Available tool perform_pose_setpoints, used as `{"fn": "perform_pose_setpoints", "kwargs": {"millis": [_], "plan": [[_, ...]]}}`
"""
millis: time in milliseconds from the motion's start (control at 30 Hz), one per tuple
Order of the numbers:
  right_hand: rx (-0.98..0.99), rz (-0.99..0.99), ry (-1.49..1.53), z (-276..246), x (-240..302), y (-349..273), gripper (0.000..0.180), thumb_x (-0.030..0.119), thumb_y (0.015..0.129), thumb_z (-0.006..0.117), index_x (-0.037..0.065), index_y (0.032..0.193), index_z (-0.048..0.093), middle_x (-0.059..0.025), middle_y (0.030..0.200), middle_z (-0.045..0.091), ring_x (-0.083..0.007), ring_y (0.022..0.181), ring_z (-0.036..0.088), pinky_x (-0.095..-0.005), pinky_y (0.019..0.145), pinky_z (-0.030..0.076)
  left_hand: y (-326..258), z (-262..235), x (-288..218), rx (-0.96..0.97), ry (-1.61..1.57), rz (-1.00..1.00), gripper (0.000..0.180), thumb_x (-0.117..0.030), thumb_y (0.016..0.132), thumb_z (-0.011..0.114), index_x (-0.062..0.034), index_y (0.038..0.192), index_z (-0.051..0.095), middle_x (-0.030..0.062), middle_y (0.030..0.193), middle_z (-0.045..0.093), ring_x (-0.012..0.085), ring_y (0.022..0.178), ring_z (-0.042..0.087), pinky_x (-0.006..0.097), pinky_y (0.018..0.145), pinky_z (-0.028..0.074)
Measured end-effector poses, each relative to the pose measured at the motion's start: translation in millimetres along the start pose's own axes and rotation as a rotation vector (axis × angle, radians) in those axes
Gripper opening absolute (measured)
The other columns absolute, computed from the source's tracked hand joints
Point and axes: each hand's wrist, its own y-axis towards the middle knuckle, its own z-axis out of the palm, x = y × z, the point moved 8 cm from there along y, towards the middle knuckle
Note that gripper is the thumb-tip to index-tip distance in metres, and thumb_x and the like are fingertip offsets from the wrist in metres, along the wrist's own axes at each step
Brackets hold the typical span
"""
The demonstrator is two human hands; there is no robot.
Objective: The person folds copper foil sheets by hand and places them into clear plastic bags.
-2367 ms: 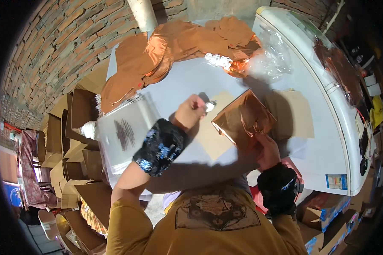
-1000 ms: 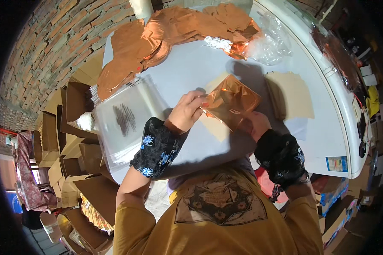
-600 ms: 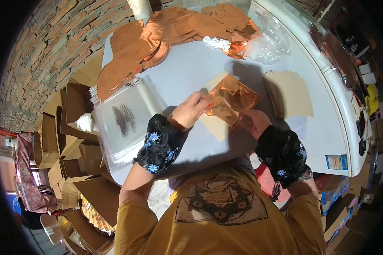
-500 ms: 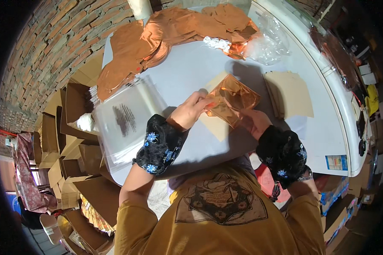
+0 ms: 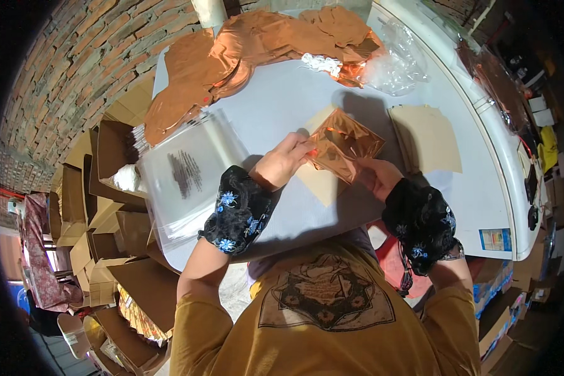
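Note:
A folded piece of shiny copper foil [image 5: 344, 143] is held above the white table [image 5: 282, 94] between both hands. My left hand [image 5: 283, 161] pinches its left edge and my right hand [image 5: 378, 177] grips its lower right edge. Under the foil lies a tan card sheet [image 5: 319, 182]. Both wrists wear black flowered sleeve covers.
A stack of clear plastic bags [image 5: 188, 172] lies at the table's left. A heap of copper foil pieces [image 5: 257, 44] and crumpled clear plastic [image 5: 395, 59] sit at the far edge. Tan cards [image 5: 427, 138] lie to the right. Open cardboard boxes [image 5: 100, 207] stand on the left.
My left hand came off the table to join the right on the foil. The foil moved left toward the table's middle and now looks folded smaller.

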Motion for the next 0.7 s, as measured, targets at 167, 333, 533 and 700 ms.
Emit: {"fn": "perform_pose_setpoints", "kwargs": {"millis": [167, 333, 533, 700], "plan": [[0.029, -0.039, -0.031, -0.7, -5.2, 7.0, 0.012, 0.009, 0.093, 0.065, 0.003, 0.103, 0.068, -0.0059, 0.097, 0.073, -0.0148, 0.085, 0.07, -0.0269, 0.073, 0.061, 1.4, 2.7, -1.0, -0.016, 0.179, 0.066, 0.017, -0.012, 0.093, 0.06, -0.0049, 0.109, 0.059, 0.0123, 0.112, 0.053, 0.031, 0.103, 0.06, 0.038, 0.085, 0.054], [-0.025, -0.117, -0.065, 6.9, -4.8, -3.4, 0.014, 0.009, 0.095, 0.062, 0.0, 0.105, 0.064, -0.0082, 0.095, 0.069, -0.0182, 0.081, 0.068, -0.0324, 0.075, 0.061, 2.6, -2.0, -12.2, -0.093, 0.381, 0.204, 0.015, -0.007, 0.085, 0.058, -0.0065, 0.1, 0.057, 0.0109, 0.106, 0.052, 0.0291, 0.1, 0.057, 0.037, 0.083, 0.052], [-0.051, -0.132, -0.074, 3.9, -7.6, 0.4, 0.015, 0.01, 0.094, 0.062, -0.001, 0.105, 0.063, -0.0087, 0.096, 0.068, -0.018, 0.081, 0.067, -0.033, 0.074, 0.061, 0.3, 6.3, -11.5, -0.006, 0.367, 0.161, 0.022, -0.005, 0.08, 0.056, -0.0072, 0.101, 0.054, 0.01, 0.099, 0.051, 0.0283, 0.1, 0.055, 0.038, 0.085, 0.051], [-0.066, -0.148, -0.094, 4.2, -7.1, 0.2, 0.017, 0.01, 0.095, 0.062, -0.003, 0.106, 0.063, -0.01, 0.098, 0.068, -0.0187, 0.081, 0.067, -0.0327, 0.075, 0.061, -1.1, 7.7, -19.1, 0.008, 0.382, 0.193, 0.014, -0.004, 0.085, 0.057, -0.0061, 0.098, 0.053, 0.009, 0.099, 0.05, 0.0275, 0.098, 0.055, 0.036, 0.081, 0.052]]}}
